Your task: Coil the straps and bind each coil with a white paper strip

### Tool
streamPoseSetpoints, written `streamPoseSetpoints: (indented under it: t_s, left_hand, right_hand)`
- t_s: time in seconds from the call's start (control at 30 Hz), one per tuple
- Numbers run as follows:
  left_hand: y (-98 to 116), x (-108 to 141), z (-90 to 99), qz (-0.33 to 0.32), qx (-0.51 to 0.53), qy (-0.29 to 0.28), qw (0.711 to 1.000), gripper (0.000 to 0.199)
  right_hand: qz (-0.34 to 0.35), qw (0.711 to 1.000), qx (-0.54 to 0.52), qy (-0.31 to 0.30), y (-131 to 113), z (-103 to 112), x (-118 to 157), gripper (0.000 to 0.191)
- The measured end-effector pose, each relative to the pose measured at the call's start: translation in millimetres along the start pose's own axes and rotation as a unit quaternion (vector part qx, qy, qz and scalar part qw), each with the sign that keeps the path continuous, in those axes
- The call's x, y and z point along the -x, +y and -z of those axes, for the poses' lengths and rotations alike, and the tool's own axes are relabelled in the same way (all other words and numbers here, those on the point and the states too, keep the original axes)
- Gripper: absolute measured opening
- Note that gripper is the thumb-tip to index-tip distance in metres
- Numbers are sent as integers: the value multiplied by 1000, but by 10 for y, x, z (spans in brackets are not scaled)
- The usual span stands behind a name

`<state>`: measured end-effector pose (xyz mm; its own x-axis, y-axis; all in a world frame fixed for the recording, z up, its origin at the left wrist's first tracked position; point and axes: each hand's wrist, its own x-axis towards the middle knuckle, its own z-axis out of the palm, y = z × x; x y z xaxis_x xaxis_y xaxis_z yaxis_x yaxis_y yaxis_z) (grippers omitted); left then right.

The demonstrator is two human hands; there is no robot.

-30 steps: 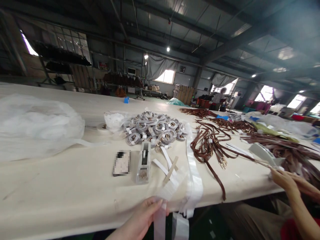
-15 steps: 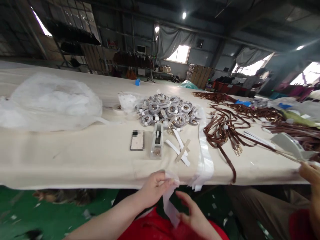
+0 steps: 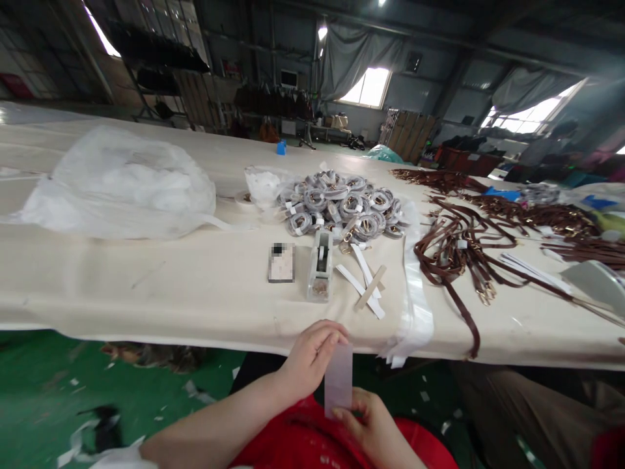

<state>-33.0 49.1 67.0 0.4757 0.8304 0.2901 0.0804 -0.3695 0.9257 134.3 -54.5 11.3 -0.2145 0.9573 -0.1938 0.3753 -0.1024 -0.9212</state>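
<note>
My left hand [image 3: 315, 355] was closed on the top end of a thin, pale, see-through strip [image 3: 338, 378]. My right hand [image 3: 368, 420] pinched the bottom end between the thumb and the fingers. So the strip hung between my two hands, up and down, just off the near edge of the table [image 3: 146, 280] and in front of my red top [image 3: 288, 433].

Right past my left hand sat a tape holder [image 3: 321, 260]. Just left of that was a small flat thing [image 3: 282, 264], too blurry to make out. A bit to the right, past my hands, some white and tan strips [image 3: 372, 290] lay crossed on each other. Farther right of my hands, a shiny bunch of clear strips [image 3: 417, 306] ran down over the table's edge. Beyond the tape holder, far from my hands, was a big heap of grey rolled-up straps [image 3: 354, 205]. Brown straps [image 3: 452, 257] lay in a tangle far to the right. A big puffy white bag [image 3: 131, 189] sat far to the left.
</note>
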Motion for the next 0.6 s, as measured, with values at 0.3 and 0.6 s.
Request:
streamPoseSetpoints:
  t_s: [0.3, 0.6]
  left_hand:
    - [-212, -8, -142, 181, 83, -77, 977, 37]
    - [-418, 23, -231, 220, 30, -97, 970, 40]
  right_hand:
    - [8, 1000, -23, 19, 1, 115, 28, 26]
    - [45, 997, -44, 35, -16, 220, 91, 22]
